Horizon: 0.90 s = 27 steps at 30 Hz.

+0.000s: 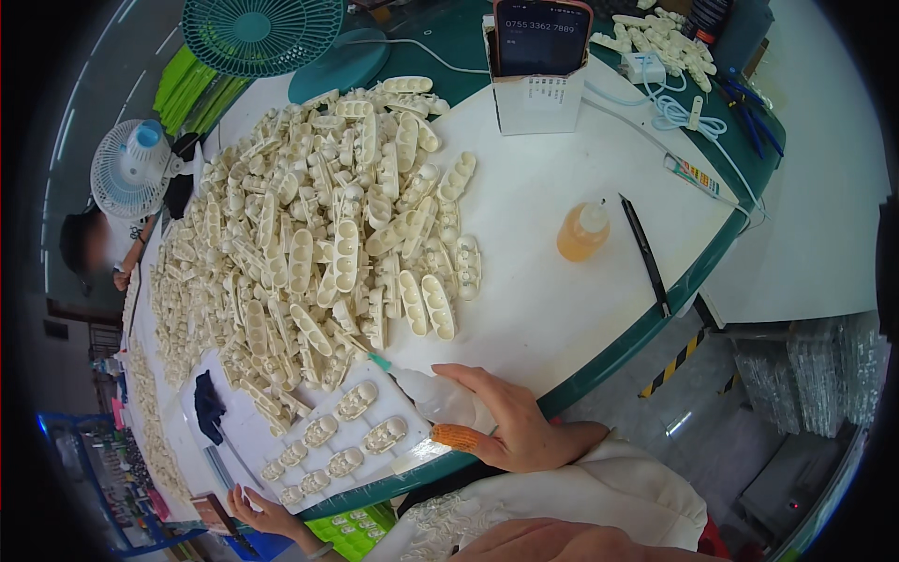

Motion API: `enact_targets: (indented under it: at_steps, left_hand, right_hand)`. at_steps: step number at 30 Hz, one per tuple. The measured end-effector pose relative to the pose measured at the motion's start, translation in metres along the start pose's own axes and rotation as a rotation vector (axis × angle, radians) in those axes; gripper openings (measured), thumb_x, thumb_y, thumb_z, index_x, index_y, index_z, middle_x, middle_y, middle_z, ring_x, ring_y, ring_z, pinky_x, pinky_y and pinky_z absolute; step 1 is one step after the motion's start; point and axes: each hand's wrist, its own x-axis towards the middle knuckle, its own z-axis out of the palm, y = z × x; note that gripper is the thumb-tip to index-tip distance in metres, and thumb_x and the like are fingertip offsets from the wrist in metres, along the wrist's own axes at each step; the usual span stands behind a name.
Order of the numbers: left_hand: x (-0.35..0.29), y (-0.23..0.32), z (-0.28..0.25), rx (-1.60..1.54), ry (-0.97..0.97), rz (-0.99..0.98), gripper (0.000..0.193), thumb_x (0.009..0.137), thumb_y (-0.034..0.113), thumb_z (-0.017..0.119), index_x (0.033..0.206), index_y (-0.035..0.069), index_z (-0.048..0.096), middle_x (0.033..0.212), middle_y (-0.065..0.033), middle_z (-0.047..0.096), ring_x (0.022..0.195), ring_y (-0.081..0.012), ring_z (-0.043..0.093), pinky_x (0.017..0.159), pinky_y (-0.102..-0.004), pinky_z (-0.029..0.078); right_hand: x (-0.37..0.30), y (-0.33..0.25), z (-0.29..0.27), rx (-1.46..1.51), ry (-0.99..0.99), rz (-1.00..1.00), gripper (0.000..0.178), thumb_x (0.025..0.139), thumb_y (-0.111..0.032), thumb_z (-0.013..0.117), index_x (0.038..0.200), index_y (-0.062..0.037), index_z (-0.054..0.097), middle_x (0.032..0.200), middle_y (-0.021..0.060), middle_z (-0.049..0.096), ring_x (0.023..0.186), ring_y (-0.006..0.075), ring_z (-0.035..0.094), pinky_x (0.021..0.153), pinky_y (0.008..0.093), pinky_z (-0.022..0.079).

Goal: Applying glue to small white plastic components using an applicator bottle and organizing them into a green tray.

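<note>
In my right hand is a translucent white squeeze bottle with a thin green tip, pointing up and left toward the pile. An orange ribbed finger cot covers one digit of that hand. Below the tip, several cream moulded pieces lie in rows on a white board at the table's near edge. My left hand is low at the left, fingers apart and holding nothing visible, beside a brown flat-edged object. A big heap of cream plastic parts with round hollows covers the table's left half.
A bottle of amber liquid and a black pen-like tool stand and lie rightward. At the back are a phone in a white box, coiled cable, pliers and a green fan. Another person sits far left.
</note>
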Motion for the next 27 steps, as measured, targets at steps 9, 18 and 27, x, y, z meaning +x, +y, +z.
enact_targets:
  at_steps: [9, 18, 27]
  left_hand:
    - [0.001, 0.002, 0.000, -0.005, 0.011, 0.009, 0.019, 0.087, 0.004, 0.053, 0.103, -0.004, 0.058, 0.112, -0.0133, 0.053, 0.098, -0.0244, 0.055, 0.080, -0.0320, 0.046]
    - [-0.002, -0.002, 0.002, -0.042, 0.024, -0.017, 0.016, 0.087, 0.004, 0.053, 0.098, -0.006, 0.060, 0.110, -0.0142, 0.054, 0.099, -0.0252, 0.054, 0.082, -0.0314, 0.045]
    - [-0.005, -0.005, 0.002, -0.185, 0.051, -0.164, 0.017, 0.088, 0.006, 0.052, 0.096, -0.007, 0.060, 0.112, -0.0135, 0.054, 0.102, -0.0236, 0.053, 0.086, -0.0313, 0.042]
  right_hand:
    - [-0.001, 0.006, 0.001, -0.097, 0.061, -0.085, 0.059, 0.075, -0.015, 0.067, 0.125, -0.0006, 0.039, 0.121, 0.0155, 0.050, 0.107, 0.0316, 0.051, 0.089, 0.0371, 0.042]
    - [0.002, 0.000, 0.002, -0.111, 0.063, -0.090, 0.054, 0.076, -0.016, 0.066, 0.121, 0.0032, 0.043, 0.120, 0.0170, 0.052, 0.105, 0.0303, 0.055, 0.089, 0.0350, 0.043]
    - [-0.003, 0.002, 0.007, 0.062, 0.083, 0.012, 0.065, 0.074, -0.020, 0.070, 0.128, -0.0028, 0.037, 0.121, 0.0153, 0.051, 0.105, 0.0298, 0.055, 0.087, 0.0333, 0.044]
